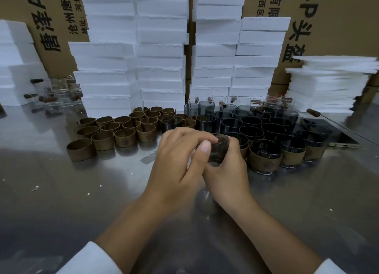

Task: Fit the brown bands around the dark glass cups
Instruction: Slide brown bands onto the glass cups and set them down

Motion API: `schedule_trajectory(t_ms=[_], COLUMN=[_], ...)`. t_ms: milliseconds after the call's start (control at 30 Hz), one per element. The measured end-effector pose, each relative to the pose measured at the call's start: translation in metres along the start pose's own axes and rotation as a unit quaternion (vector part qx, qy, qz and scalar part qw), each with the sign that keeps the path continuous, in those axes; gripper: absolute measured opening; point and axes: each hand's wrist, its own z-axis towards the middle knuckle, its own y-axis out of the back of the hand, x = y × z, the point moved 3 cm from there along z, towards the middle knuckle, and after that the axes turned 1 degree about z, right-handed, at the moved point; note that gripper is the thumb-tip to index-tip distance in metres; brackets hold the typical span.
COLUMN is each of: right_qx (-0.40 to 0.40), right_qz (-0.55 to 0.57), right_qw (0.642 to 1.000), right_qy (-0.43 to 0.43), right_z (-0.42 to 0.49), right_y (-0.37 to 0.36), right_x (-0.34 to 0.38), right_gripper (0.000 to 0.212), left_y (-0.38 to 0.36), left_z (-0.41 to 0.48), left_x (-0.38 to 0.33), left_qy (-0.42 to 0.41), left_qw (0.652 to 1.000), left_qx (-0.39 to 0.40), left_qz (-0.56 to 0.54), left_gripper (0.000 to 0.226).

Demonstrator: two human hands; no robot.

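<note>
Early yet: few banded dark glass cups [264,158] at 3 o'clock of hands; bare dark glass cups [251,128] at 1, loose brown curved bands [102,139] at 10. Left hand [176,160] and right hand [227,171] curl fingers round small dark round glass cup [220,148], centre; its band hidden.

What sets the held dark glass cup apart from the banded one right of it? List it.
Left hand and right hand hold the held dark glass cup; the banded dark glass cup stands untouched. Its brown band shows; hands hide the held cup's lower half. Both: dark glass.
</note>
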Motion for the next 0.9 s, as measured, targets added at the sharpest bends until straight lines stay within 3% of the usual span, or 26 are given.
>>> schedule_trajectory(t_ms=[133, 267, 400, 500, 633, 700, 800, 867, 900], right_qx=[-0.016, -0.01, 0.017, 0.034, 0.045, 0.064, 0.115, 0.136, 0.136], right_qz=[0.014, 0.031, 0.025, 0.005, 0.017, 0.005, -0.043, -0.059, -0.065], right_qw=[1.0, 0.999, 0.999, 0.999, 0.999, 0.998, 0.991, 0.984, 0.982], right_qy=[-0.017, -0.018, -0.009, 0.004, -0.005, -0.018, -0.058, -0.096, -0.109], right_z=[0.003, 0.003, 0.001, 0.0, 0.0, 0.001, 0.0, -0.001, -0.001], right_y=[0.002, 0.001, -0.002, -0.004, -0.004, -0.005, -0.007, -0.008, -0.008], right_x=[-0.005, -0.004, -0.003, -0.001, -0.004, -0.007, -0.009, -0.008, -0.008], right_gripper=[0.039, 0.042, 0.039, 0.043, 0.051, 0.064, 0.104, 0.108, 0.099], left_y=[0.0, -0.004, -0.012, -0.017, -0.018, -0.017, -0.014, -0.012, -0.01], left_z=[0.001, 0.0, -0.002, -0.002, 0.0, 0.0, 0.0, 0.001, 0.002], left_x=[0.01, 0.021, 0.021, 0.024, 0.03, 0.032, 0.034, 0.037, 0.039], left_qy=[0.018, 0.103, 0.171, 0.243, 0.276, 0.276, 0.271, 0.27, 0.269], left_qw=[0.999, 0.993, 0.973, 0.942, 0.931, 0.933, 0.941, 0.944, 0.945], left_qx=[-0.014, 0.051, 0.12, 0.133, 0.11, 0.093, 0.069, 0.047, 0.037], left_qz=[0.032, 0.01, -0.102, -0.188, -0.211, -0.212, -0.19, -0.183, -0.181], left_gripper=[0.041, 0.051, 0.062, 0.086, 0.051, 0.05, 0.052, 0.05, 0.051])
